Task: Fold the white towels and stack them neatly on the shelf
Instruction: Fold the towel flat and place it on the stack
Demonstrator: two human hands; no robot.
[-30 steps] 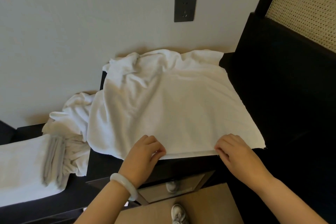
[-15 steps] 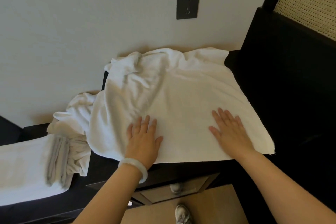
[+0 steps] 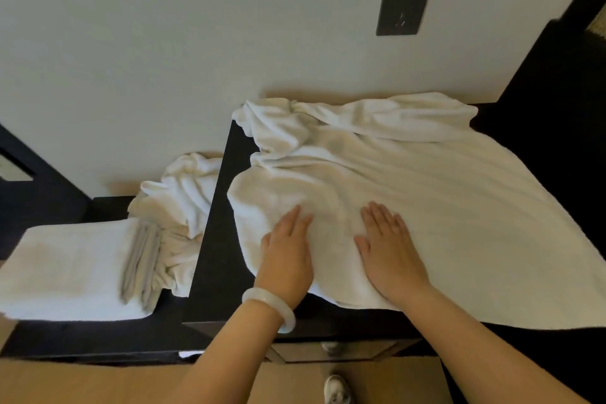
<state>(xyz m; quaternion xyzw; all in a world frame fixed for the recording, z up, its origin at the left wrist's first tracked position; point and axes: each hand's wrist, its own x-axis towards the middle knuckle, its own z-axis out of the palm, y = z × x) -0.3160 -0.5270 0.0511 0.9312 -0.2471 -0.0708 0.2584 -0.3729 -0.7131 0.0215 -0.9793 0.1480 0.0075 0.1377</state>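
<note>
A second ago my left hand point(image 3: 287, 256) and right hand point(image 3: 390, 252) pinched the near edge of the towel point(image 3: 459, 207). Now both lie flat on it, closer together and further left.

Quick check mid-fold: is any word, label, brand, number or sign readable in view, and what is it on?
No readable text anywhere in this view.
wall socket plate: slots only, no lettering visible.
No tag, brand or number shows on the spread white towel, the folded towel or the bracelet.
</note>
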